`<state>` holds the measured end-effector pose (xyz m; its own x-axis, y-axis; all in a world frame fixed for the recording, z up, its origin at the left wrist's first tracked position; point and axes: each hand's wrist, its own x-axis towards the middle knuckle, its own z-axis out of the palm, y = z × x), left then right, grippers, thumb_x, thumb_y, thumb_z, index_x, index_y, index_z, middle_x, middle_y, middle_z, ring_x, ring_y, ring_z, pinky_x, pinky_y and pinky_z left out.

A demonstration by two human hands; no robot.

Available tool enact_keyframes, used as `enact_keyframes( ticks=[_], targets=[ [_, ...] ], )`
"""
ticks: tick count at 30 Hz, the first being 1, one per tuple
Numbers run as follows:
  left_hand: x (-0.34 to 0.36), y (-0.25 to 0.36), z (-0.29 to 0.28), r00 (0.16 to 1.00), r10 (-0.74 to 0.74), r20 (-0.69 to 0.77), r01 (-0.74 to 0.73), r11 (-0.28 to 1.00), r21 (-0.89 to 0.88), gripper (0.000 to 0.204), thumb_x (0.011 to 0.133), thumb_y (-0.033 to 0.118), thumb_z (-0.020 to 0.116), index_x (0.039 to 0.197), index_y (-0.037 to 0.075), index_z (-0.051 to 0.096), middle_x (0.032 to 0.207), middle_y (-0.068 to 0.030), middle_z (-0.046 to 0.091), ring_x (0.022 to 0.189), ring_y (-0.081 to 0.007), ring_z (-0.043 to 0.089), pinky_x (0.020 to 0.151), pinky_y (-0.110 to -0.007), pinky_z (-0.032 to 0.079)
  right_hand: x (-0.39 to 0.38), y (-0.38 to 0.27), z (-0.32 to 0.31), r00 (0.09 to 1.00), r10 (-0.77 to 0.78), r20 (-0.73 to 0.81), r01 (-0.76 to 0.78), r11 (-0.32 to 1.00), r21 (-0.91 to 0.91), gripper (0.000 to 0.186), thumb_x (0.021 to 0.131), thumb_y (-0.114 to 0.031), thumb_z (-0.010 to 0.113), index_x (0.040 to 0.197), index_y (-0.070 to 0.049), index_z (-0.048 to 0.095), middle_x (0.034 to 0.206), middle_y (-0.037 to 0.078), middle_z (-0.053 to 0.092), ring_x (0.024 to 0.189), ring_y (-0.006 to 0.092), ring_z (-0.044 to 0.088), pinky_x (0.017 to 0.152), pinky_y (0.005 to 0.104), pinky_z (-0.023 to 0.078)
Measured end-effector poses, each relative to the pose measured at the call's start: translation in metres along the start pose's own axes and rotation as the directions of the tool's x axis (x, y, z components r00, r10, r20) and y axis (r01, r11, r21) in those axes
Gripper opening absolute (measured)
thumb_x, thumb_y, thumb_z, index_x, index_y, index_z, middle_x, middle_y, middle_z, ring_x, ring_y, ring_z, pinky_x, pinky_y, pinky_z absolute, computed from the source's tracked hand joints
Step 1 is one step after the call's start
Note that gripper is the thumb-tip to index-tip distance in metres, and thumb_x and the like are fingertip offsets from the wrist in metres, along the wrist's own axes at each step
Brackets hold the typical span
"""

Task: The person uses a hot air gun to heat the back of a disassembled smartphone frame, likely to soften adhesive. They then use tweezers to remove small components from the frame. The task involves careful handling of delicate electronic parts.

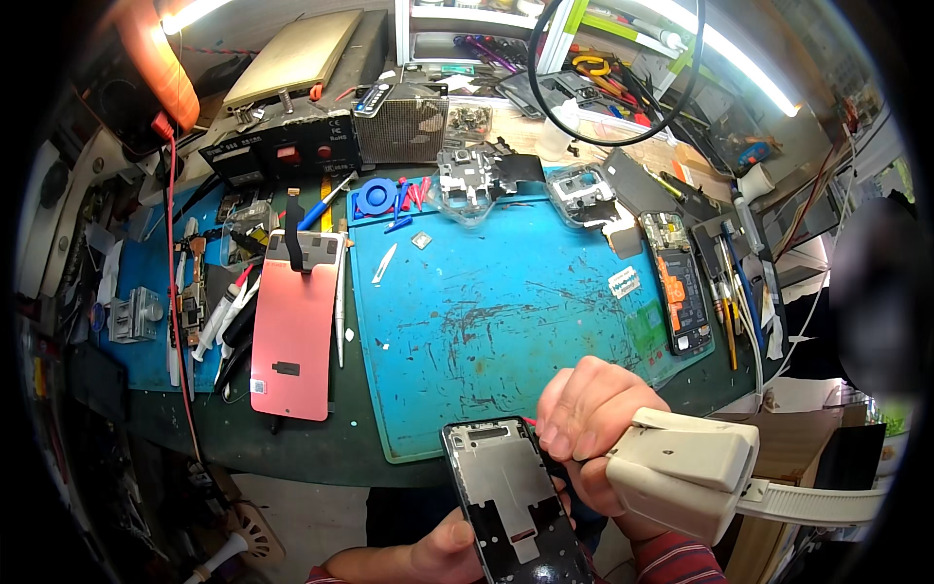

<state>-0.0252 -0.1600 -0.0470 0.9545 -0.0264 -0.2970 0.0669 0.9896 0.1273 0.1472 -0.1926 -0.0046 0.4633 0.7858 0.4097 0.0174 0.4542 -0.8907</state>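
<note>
Fingers (574, 414) of the right hand (593, 428) curl shut around a beige handheld tool (686, 472), pressed against the upper edge of a phone frame (511, 496). Left hand (438, 550) clamps that frame from below (only thumb and knuckles show), metal inner side up. Just beyond the fingers spreads a scratched blue work mat (486, 311). Farther left lies a pink screen panel (292, 326); far right, an opened phone (678, 292). Beyond these lies a black power supply (292, 146).
</note>
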Motion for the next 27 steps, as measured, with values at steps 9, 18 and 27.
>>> enact_keyframes(
  ticks=[9,18,27],
  targets=[
    [0.0013,-0.0036,0.0033,1.0,0.002,0.001,-0.002,0.999,0.045,0.098,0.059,0.058,0.089,0.129,0.004,0.047,0.117,-0.0005,0.056,0.111,-0.0104,0.055,0.092,-0.028,0.045,-0.0005,-0.0002,-0.0021,1.0,-0.017,0.022,0.018,0.999,-0.027,0.031,0.087,-0.032,0.077,0.083,-0.012,0.054,0.079,0.001,0.055,0.072,0.0152,0.056,0.064,0.0319,0.049],
    [0.0022,-0.0052,0.0039,1.0,0.005,-0.014,-0.004,0.998,0.058,0.097,0.06,0.059,0.088,0.129,0.005,0.046,0.119,0.0011,0.054,0.113,-0.0093,0.053,0.094,-0.028,0.043,-0.0029,0.0002,-0.0039,0.999,-0.018,0.036,0.018,1.0,-0.014,0.027,0.087,-0.026,0.078,0.083,-0.012,0.055,0.079,0.002,0.055,0.072,0.0154,0.056,0.064,0.0317,0.049],
    [0.0002,-0.0092,0.0044,1.0,0.01,-0.027,-0.008,0.998,0.064,0.096,0.062,0.06,0.087,0.13,0.007,0.046,0.121,0.0027,0.053,0.114,-0.0081,0.052,0.095,-0.027,0.042,-0.0052,-0.0004,-0.0062,0.999,-0.022,0.039,0.022,1.0,0.008,0.028,0.087,-0.028,0.078,0.083,-0.012,0.055,0.079,0.003,0.056,0.072,0.015,0.056,0.063,0.0307,0.049]
  ],
)
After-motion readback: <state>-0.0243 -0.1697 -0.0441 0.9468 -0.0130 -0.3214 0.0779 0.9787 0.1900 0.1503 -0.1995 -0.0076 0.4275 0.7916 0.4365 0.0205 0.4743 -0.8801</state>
